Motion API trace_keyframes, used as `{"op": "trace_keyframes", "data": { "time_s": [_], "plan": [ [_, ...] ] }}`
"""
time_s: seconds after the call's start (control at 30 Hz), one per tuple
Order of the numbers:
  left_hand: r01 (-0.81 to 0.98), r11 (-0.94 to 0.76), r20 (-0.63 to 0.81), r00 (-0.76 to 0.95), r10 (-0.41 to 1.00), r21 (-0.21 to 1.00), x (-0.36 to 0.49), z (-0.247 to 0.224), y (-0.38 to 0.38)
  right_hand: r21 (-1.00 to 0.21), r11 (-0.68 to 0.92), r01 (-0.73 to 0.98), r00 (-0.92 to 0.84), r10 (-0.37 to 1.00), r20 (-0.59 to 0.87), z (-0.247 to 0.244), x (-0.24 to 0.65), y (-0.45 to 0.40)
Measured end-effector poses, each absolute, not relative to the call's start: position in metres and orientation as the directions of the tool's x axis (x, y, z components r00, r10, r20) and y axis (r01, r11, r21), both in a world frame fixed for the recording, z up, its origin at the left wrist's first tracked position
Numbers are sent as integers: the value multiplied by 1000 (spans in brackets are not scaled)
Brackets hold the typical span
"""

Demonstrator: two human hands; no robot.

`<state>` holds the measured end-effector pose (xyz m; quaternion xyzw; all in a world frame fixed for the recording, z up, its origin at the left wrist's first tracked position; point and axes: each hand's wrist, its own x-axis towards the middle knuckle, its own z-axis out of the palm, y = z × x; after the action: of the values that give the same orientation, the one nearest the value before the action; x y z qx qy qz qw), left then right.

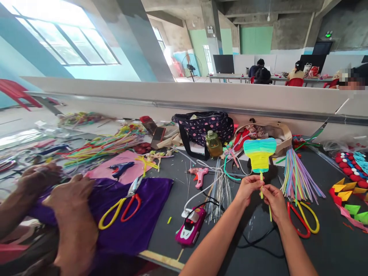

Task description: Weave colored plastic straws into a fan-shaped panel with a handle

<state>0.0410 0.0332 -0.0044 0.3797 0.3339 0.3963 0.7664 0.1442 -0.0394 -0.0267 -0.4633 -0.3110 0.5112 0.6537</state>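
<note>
Co-worker's hands [70, 193]: two, well left of the pink glue gun [200, 176]; their grip is blurred, cannot tell on what.
Pink sheet [99, 166]: one, flat, left of the glue gun, under one blue glue gun [120, 168].
Purple cloth [156, 203]: one, smooth, left of and nearer than the glue gun.
Scissors: two pairs, red-and-yellow handled; one [132, 193] on the cloth, another [306, 223] right of the glue gun, blades partly hidden.
Car-shaped case [188, 232]: one, glossy magenta and white, just nearer than the glue gun.
Patterned bag [205, 124]: one, dark fabric, behind the glue gun; one bottle [214, 145] blocks part.
Fan-shaped piece [260, 153]: one, ribbed, turquoise and yellow, right of the glue gun, covering part of one cream bag [283, 134].
Left hand [250, 188]: one, fingertips pinched on the piece's yellow stem.
Right hand [274, 201]: one, thumb and finger together on the stem, lower.
Pastel strips [297, 176]: one fanned bundle, far right of the glue gun.
</note>
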Motion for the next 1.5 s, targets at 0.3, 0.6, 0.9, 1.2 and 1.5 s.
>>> {"op": "trace_keyframes", "data": {
  "time_s": [0.3,0.6,0.9,1.2,1.5],
  "plan": [
    [-396,537,-315,501,806,745,59,-2,43,-944,49,-326,317,947,-60,-36,154,-41],
    [-416,498,-310,442,842,761,74,4,46,-970,29,-240,340,939,-56,-36,161,-36],
    [-323,478,-246,554,795,817,51,17,54,-993,6,-120,322,946,-34,-24,160,-27],
    [-360,380,-192,461,866,852,30,41,63,-993,38,114,254,965,66,11,156,-22],
    [-410,428,-201,491,848,805,19,64,54,-803,227,551,182,906,382,45,154,-37]
  ]
}}
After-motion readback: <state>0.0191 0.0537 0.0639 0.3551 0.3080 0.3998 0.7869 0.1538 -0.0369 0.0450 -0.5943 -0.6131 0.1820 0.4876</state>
